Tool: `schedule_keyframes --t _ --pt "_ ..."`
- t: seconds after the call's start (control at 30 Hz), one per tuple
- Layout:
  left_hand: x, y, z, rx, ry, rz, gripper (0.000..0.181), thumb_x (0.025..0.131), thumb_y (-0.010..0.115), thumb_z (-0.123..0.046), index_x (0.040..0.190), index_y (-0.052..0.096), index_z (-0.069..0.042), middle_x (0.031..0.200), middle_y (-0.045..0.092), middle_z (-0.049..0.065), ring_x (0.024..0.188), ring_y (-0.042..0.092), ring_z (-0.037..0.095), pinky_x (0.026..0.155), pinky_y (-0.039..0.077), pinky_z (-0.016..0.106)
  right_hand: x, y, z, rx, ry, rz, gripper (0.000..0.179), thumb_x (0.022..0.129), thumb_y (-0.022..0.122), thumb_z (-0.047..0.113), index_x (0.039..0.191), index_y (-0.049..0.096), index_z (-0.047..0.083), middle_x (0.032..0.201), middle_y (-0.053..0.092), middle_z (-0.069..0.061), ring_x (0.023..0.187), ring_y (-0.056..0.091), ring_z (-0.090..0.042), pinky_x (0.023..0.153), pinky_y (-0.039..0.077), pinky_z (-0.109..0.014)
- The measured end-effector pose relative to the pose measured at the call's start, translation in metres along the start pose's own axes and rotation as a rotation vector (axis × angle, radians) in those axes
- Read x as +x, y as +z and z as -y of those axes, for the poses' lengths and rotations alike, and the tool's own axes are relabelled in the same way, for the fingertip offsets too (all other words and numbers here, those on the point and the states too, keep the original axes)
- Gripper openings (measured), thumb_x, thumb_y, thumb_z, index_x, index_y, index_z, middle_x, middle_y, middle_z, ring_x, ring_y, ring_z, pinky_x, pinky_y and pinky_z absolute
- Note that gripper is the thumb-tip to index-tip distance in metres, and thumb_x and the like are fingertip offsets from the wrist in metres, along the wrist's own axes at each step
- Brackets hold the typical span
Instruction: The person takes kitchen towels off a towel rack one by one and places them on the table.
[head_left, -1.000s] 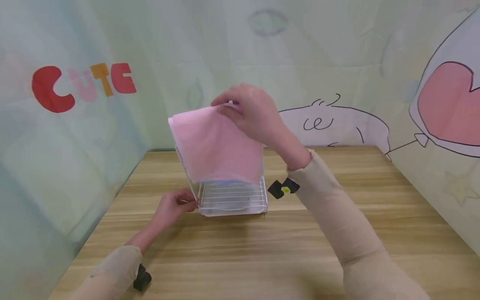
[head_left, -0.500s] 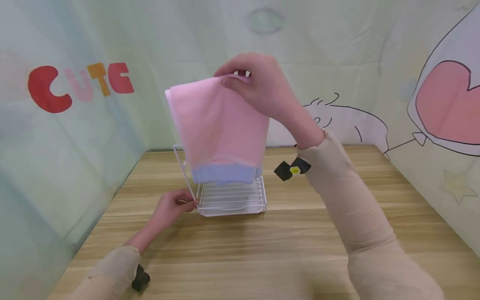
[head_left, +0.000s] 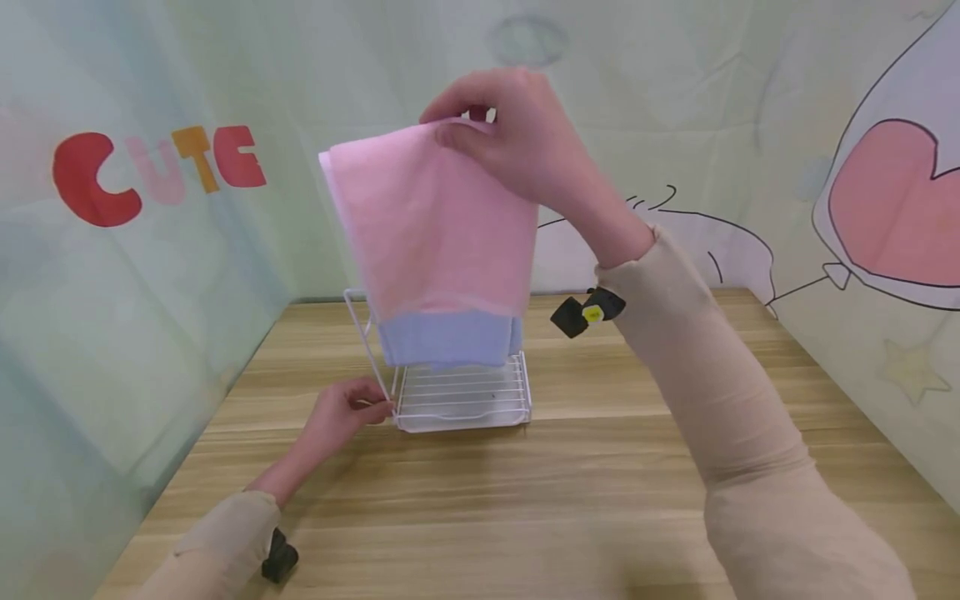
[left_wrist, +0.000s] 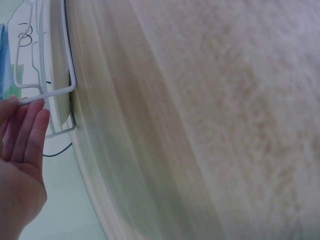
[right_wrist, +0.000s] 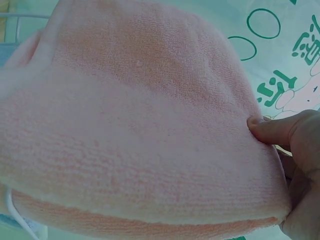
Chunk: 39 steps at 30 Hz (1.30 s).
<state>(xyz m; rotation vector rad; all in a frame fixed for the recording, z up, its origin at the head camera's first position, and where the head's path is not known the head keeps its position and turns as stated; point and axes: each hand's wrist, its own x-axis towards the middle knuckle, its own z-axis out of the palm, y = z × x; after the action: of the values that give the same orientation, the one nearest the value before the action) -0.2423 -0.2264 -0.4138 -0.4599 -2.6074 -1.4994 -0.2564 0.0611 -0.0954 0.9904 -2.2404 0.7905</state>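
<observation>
My right hand [head_left: 517,137] pinches the top edge of a folded pink towel [head_left: 442,225], holding it up above a small white wire rack with a tray base [head_left: 461,408]. Just behind and below the pink cloth, a light blue towel [head_left: 446,337] hangs over the tray; whatever supports it is hidden. At the rack's lower left corner, my left hand [head_left: 337,421] grips the white wire between thumb and fingers. The left wrist view shows those fingertips on the wire [left_wrist: 55,93]. In the right wrist view the pink towel's terry surface [right_wrist: 140,105] fills most of the picture.
The rack stands on a wood-grain table [head_left: 525,500]. A printed fabric backdrop [head_left: 360,75] encloses the table's back and sides. Black wrist mounts [head_left: 588,312] sit on both beige sleeves.
My right hand has risen with the pink towel, uncovering more of the blue towel and the rack's left upright. The left hand keeps its grip in nearly the same place.
</observation>
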Motion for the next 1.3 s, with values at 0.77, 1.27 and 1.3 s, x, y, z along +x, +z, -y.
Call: schedule_keyframes --t 0.77,1.27,1.3 --pt "0.000 -0.002 0.000 -0.002 0.010 0.006 0.011 0.081 0.070 -0.007 0.088 0.066 0.001 0.087 0.070 0.020 0.072 0.070 0.018 0.063 0.060 0.023 0.016 -0.015 0.011 -0.069 0.015 -0.004 0.017 0.090 0.061 0.016 0.101 0.073 0.020 0.098 0.072 0.008 0.081 0.053 0.002 0.075 0.043 -0.011" --pt "-0.001 -0.003 0.001 0.032 -0.018 0.014 0.008 0.082 0.070 -0.009 0.085 0.066 -0.002 0.086 0.071 0.017 0.072 0.070 0.020 0.062 0.060 0.023 0.021 -0.023 0.019 -0.064 0.032 -0.017 0.018 0.091 0.058 0.015 0.101 0.073 0.018 0.098 0.069 0.005 0.088 0.049 -0.001 0.079 0.041 -0.012" --pt "-0.001 -0.003 0.002 0.033 -0.018 0.015 0.009 0.082 0.070 -0.009 0.086 0.066 -0.002 0.086 0.070 0.017 0.072 0.070 0.021 0.062 0.060 0.023 0.022 -0.024 0.020 -0.066 0.032 -0.019 0.018 0.091 0.058 0.015 0.102 0.072 0.018 0.098 0.069 0.005 0.089 0.049 -0.001 0.079 0.041 -0.012"
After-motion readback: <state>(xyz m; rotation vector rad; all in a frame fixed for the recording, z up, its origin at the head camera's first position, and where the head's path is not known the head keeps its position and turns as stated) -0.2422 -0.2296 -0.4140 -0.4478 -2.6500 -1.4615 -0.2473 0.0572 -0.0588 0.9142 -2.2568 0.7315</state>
